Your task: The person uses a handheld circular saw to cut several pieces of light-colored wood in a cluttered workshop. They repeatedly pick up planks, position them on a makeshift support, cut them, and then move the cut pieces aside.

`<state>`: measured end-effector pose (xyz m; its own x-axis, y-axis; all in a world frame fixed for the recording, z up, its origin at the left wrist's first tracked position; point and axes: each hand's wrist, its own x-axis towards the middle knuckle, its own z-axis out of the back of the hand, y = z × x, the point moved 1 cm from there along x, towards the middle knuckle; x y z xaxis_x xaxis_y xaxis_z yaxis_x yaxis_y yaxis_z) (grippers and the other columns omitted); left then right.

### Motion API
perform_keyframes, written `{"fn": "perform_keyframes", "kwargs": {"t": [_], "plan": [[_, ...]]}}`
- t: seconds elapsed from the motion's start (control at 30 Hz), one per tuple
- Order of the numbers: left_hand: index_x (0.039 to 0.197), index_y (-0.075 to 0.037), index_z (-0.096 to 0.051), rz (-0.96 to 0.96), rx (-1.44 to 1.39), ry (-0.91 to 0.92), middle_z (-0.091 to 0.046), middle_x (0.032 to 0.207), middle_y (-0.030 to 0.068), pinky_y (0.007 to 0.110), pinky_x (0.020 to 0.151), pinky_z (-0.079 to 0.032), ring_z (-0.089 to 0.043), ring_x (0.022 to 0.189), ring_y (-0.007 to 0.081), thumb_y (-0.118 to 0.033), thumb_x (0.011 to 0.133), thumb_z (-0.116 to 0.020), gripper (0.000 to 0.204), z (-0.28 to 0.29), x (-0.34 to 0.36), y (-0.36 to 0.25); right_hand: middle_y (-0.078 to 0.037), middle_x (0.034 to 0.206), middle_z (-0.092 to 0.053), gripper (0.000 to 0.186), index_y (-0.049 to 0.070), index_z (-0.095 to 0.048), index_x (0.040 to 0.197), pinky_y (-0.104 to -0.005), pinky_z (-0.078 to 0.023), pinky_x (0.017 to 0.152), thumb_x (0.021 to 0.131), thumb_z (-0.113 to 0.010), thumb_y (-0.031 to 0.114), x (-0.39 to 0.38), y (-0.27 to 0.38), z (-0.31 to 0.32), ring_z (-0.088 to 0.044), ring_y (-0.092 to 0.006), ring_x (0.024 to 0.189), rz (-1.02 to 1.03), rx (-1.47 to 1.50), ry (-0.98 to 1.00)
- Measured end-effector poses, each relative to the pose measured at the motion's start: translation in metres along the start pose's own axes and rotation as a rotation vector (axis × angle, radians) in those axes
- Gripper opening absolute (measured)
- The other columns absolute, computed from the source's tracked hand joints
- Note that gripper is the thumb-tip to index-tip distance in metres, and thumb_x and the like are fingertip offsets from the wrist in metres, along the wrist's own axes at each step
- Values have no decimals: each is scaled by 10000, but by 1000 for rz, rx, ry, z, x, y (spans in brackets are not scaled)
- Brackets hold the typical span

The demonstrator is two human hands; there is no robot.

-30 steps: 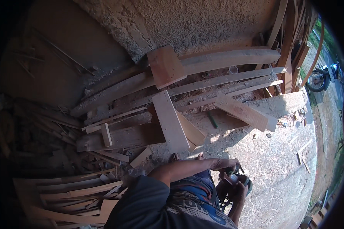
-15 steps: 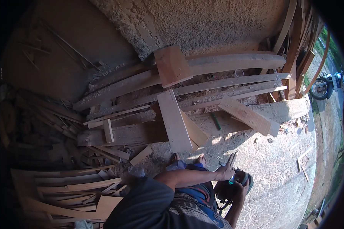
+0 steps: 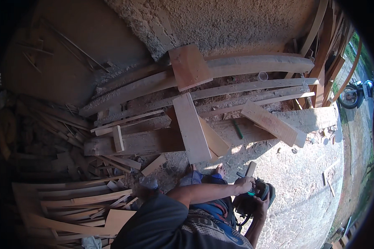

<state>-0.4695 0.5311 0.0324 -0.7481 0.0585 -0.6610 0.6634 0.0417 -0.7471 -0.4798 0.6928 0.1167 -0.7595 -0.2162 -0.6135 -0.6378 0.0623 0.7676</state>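
Note:
At lower right, both my hands come together at a dark corded power tool (image 3: 250, 203), its kind not clear from here. My right hand (image 3: 261, 206) is wrapped round its near side. My left hand (image 3: 246, 185), its arm stretched across my body, is closed at the tool's upper side. A short, flat, tan piece (image 3: 251, 168) sticks up from the left fist, with a dark stub (image 3: 239, 174) beside it. Something small and green shows between the hands. My fingers hide how these parts join. My bare feet (image 3: 221, 170) stand just left of the tool.
Long curved beams (image 3: 257, 65) and a thick plank (image 3: 145, 143) lie ahead, with boards (image 3: 191, 128) across them. A green stick-like object (image 3: 238, 129) rests on the plank. Cut wood is stacked at lower left (image 3: 83, 203). A motorcycle (image 3: 353, 95) stands far right.
My left hand has turned slightly, so the tan piece now shows its broad face instead of a thin edge. The power tool stays in nearly the same place. The view has shifted slightly.

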Motion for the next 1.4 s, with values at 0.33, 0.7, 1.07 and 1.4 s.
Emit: {"fn": "perform_keyframes", "kwargs": {"t": [0.33,0.7,1.07,1.4], "plan": [[1150,-66,-741,-71,910,382,-733,1116,192,454,912,-542,-696,1062,354,-386,684,-721,566,33,-35,-87,-91,1173,-645,768,46,-497,1417,-316,-576,803,673,-663,-40,3,0,0,-674,-204,970,-13,-16,44],[1060,-143,-760,-201,1095,135,-743,1028,152,518,876,-544,-699,1036,371,-238,789,-618,320,162,-83,-53,-64,1127,-648,614,61,-546,1365,-284,-549,775,785,-746,82,5,6,-20,-659,-151,898,-4,6,-17],[1044,-103,-762,119,880,-666,-739,983,178,446,836,-543,-716,926,335,-408,878,-683,356,522,-174,-92,-62,975,-633,364,47,-669,1151,-335,-534,785,975,-641,364,28,-52,2,-626,-186,855,-62,-111,-158],[954,-103,-789,10,793,-466,-745,904,163,413,833,-538,-715,872,274,-405,869,-687,330,577,-137,-52,7,869,-584,226,87,-640,1063,-256,-485,661,997,-607,300,0,-64,-19,-558,-109,722,-37,-153,-191]]}}
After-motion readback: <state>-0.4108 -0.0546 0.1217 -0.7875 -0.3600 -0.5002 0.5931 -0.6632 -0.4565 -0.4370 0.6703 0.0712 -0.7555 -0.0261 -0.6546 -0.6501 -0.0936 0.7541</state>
